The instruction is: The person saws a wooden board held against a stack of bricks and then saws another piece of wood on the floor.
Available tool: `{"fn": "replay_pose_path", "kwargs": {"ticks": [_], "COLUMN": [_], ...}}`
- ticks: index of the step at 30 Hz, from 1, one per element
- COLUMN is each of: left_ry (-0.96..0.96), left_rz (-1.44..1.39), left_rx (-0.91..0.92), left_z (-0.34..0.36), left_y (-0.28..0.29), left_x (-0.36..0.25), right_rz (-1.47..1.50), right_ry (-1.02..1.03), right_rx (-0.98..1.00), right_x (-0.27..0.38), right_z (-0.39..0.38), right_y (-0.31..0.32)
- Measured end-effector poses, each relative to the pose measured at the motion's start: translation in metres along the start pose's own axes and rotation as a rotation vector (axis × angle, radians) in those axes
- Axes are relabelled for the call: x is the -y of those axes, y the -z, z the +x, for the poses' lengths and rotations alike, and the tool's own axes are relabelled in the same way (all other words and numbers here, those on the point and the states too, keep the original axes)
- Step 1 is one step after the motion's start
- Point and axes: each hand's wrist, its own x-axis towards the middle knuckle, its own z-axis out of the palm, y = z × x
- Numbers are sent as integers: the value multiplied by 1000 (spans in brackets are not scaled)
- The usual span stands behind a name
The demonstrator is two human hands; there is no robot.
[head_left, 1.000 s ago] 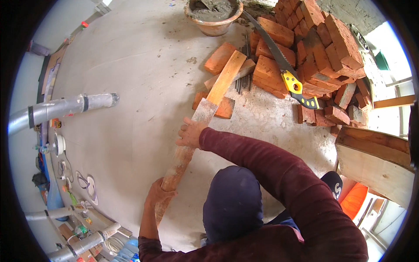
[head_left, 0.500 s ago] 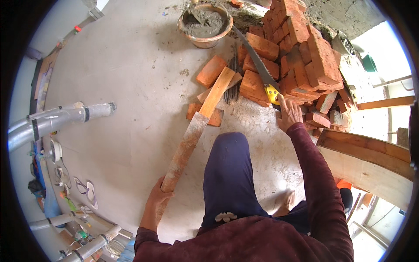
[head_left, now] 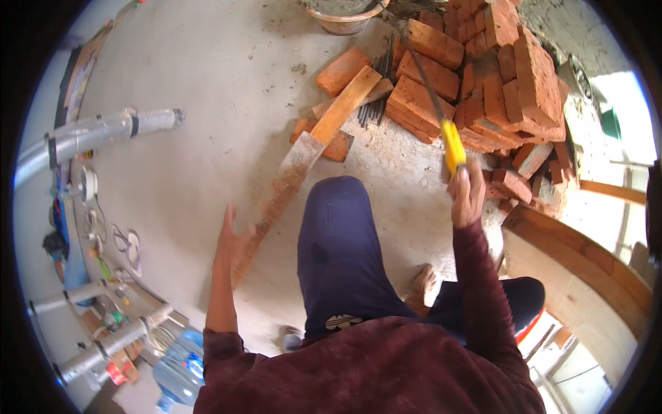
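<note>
A long mortar-stained plank [head_left: 284,184] slants across the floor, its upper end beside a bare orange wooden strip [head_left: 341,103] laid over another wood piece and loose bricks [head_left: 338,146]. My left hand [head_left: 229,238] is open beside the plank's lower part, blurred by motion. My right hand [head_left: 467,190] grips the yellow handle of a handsaw [head_left: 453,146], its blade pointing up over the brick pile. Thin dark rods [head_left: 372,110] lie near the wood. My bent knee [head_left: 334,221] is between my hands.
A stacked brick pile [head_left: 524,83] fills the upper right. A mortar basin [head_left: 345,23] is at the top, a wooden box-like form [head_left: 565,272] at lower right. Wrapped pipes [head_left: 103,129], sandals [head_left: 131,248] and a water jug [head_left: 176,372] are along the left.
My right hand left the plank, took hold of the saw and lifted its handle, turning the blade edge-on. My left hand has loosened from the plank and opened.
</note>
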Motion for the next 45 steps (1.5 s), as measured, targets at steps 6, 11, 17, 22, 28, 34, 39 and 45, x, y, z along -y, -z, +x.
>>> {"fn": "replay_pose_path", "kwargs": {"ticks": [6, 11, 17, 22, 28, 34, 39, 45], "left_ry": [-31, 138, 128, 67, 49, 42, 80, -14], "left_rz": [54, 310, 351, 336, 345, 293, 324, 296], "left_rx": [-178, -139, -204, -295, -134, -281, -181, -160], "left_z": [91, 111, 114, 114, 127, 116, 110, 108], "left_y": [-67, -87, -93, -97, -101, -93, -94, -90], "left_x": [-133, -156, -149, -126, -157, -123, -147, -148], "right_rz": [182, -43, -102, -204, -256, -244, -327, -133], "right_ry": [-322, -188, -125, -90, -33, -110, -133, -60], "right_rx": [307, 510, 654, 705, 680, 681, 784, 736], "right_x": [-16, -54, -45, -17, -37, -19, -28, -72], "right_z": [-59, -50, -40, -24, 17, -42, -12, 2], "right_y": [-6, -29, -24, -30, -97, -5, -26, -79]}}
